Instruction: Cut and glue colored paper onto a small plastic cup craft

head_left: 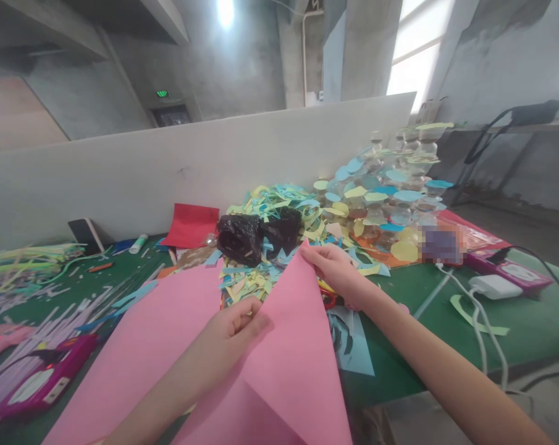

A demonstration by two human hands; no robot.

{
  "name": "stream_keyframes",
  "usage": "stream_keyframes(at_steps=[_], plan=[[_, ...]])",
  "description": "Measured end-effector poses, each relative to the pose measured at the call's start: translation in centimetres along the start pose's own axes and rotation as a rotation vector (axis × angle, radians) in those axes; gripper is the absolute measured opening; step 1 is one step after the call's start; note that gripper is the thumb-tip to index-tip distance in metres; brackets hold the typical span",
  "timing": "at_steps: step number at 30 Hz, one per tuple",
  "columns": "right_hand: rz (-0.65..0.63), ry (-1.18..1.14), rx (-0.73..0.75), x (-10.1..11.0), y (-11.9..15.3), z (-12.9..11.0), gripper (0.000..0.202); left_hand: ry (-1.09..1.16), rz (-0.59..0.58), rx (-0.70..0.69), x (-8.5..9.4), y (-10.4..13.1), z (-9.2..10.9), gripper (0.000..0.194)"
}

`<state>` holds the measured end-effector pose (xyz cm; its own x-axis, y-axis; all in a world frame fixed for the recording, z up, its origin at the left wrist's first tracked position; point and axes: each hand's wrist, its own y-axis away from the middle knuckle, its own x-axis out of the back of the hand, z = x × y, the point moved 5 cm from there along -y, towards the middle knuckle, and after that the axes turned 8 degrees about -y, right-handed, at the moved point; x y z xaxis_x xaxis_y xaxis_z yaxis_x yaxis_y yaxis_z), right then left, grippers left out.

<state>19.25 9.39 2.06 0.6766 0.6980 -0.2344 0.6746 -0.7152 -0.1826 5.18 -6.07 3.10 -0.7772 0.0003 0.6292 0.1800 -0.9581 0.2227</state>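
Note:
A large sheet of pink paper (pixel 298 327) is held up in front of me, with a fold or overlap near its lower part. My left hand (pixel 242 324) pinches its left edge between thumb and fingers. At the sheet's top corner, my right hand (pixel 330 266) grips it with closed fingertips. Another pink sheet (pixel 159 327) lies flat on the green table to the left, partly under my left forearm. Red-handled scissors (pixel 329 299), mostly hidden, show just below my right hand. Beside the held sheet lies a light blue paper piece (pixel 360 346) with dark strips on it.
Paper scraps (pixel 279 201) and black plastic bags (pixel 239 238) heap up ahead. Clear bottles with paper discs (pixel 385 198) stack at right. Purple power strips (pixel 47 377) sit at left and right, with a white charger (pixel 495 286). A white partition (pixel 168 167) backs the green table (pixel 395 358).

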Motion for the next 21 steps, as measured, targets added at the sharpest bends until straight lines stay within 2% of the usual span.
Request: stream_keyframes(at_steps=[3, 7, 12, 16, 21], plan=[[0.002, -0.066, 0.0, 0.2, -0.4, 0.3, 0.05, 0.02, -0.016, -0.003, -0.1, 0.1, 0.1, 0.039], [0.08, -0.243, -0.01, 1.3, -0.9, 0.4, 0.043, 0.046, -0.055, 0.003, -0.5, 0.4, -0.2, 0.038], [0.091, -0.26, 0.041, 2.3, -1.4, 0.2, 0.04, 0.069, -0.059, 0.009, -0.6, 0.6, -0.6, 0.039], [-0.019, -0.18, -0.055, 1.2, -1.0, 0.7, 0.047, 0.07, -0.01, -0.005, -0.1, 0.2, -0.8, 0.039], [-0.115, 0.096, -0.129, -0.2, 0.5, 0.7, 0.043, 0.073, -0.012, -0.002, -0.3, 0.1, -0.9, 0.038]])
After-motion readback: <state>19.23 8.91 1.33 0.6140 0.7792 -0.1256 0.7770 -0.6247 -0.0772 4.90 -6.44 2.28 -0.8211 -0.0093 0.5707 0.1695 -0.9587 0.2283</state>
